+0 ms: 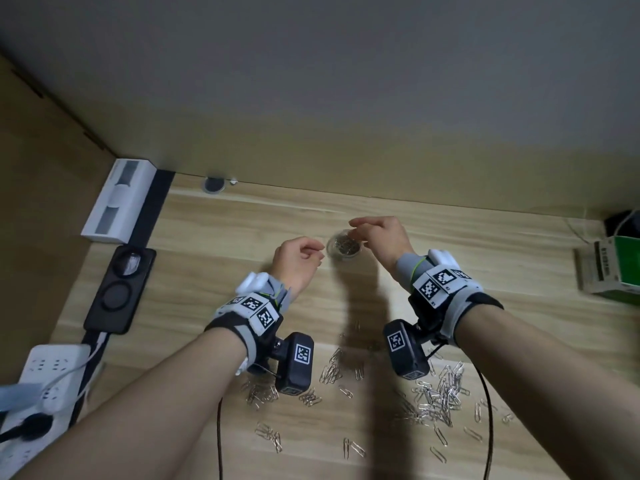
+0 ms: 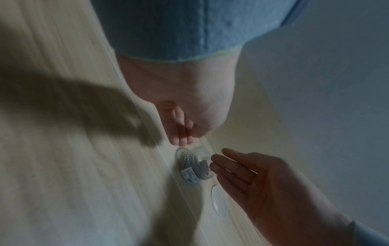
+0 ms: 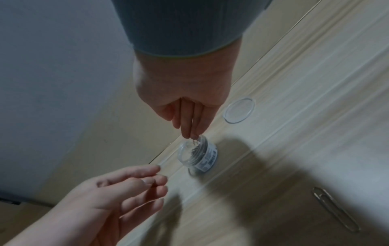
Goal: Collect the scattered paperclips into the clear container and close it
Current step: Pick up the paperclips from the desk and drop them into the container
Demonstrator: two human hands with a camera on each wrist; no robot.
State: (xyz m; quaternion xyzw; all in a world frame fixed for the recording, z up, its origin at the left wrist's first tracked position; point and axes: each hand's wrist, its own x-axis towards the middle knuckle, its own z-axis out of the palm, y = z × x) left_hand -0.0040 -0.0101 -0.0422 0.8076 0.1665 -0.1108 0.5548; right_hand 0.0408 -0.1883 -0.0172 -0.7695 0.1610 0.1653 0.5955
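A small clear round container (image 1: 344, 245) with a label stands open on the wooden desk (image 1: 242, 237), partly filled with paperclips. My right hand (image 1: 377, 233) hovers over its mouth with straight fingers (image 3: 190, 126) pointing down at the rim; a few clips glint just under the fingertips. My left hand (image 1: 298, 259) hangs just left of the container (image 3: 197, 154), fingers loosely curled, holding nothing that shows. The clear lid (image 3: 239, 110) lies flat on the desk beyond the container (image 2: 193, 164). Scattered paperclips (image 1: 440, 396) lie near the front of the desk.
A white power strip (image 1: 52, 372), a black device (image 1: 119, 289) and a white box (image 1: 117, 202) line the left side. A green and white box (image 1: 613, 268) sits at the right edge. Two black cables (image 1: 220, 438) run off the front. The wall closes the back.
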